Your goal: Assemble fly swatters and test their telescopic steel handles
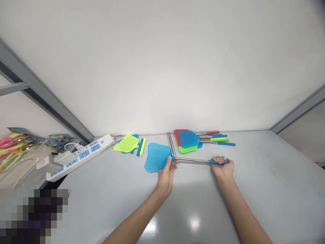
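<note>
A blue fly swatter [157, 156] with a thin metal rod is held level above the grey table by both hands. My left hand [167, 172] pinches it where the mesh head meets the rod. Around the blue handle at the other end, my right hand [223, 168] is closed. Just behind the swatter lie two bare metal rods [171, 142]. To the left are a yellow mesh head [127, 143] on top of blue ones, plus a blue grip [139, 147] and a yellow grip [143, 147].
Several whole swatters in red, blue and green lie in a pile [188, 139] at the back right, against the wall. A white power strip [83, 156] with plugged-in adapters runs along the left edge. Bagged colourful items [15, 145] sit beyond it.
</note>
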The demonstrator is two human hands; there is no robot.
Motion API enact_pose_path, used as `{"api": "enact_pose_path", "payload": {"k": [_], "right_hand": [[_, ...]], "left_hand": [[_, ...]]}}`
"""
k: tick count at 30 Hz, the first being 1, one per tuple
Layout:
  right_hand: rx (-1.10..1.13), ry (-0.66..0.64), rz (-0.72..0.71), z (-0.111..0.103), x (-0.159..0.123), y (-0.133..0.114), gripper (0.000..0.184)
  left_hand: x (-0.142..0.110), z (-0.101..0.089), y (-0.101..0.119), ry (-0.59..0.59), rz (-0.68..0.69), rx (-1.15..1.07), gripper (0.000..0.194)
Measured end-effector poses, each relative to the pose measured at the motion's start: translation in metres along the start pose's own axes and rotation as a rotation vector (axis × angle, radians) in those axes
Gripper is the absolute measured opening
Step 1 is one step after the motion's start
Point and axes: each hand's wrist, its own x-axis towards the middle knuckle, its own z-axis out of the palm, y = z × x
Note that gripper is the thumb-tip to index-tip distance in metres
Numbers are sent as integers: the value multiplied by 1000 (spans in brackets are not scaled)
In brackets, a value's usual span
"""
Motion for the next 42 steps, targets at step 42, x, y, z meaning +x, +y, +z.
{"api": "enact_pose_path", "payload": {"k": [42], "right_hand": [[22,33,102,10,-11,12,13]], "left_hand": [[1,-2,-1,-14,51,0,25]]}}
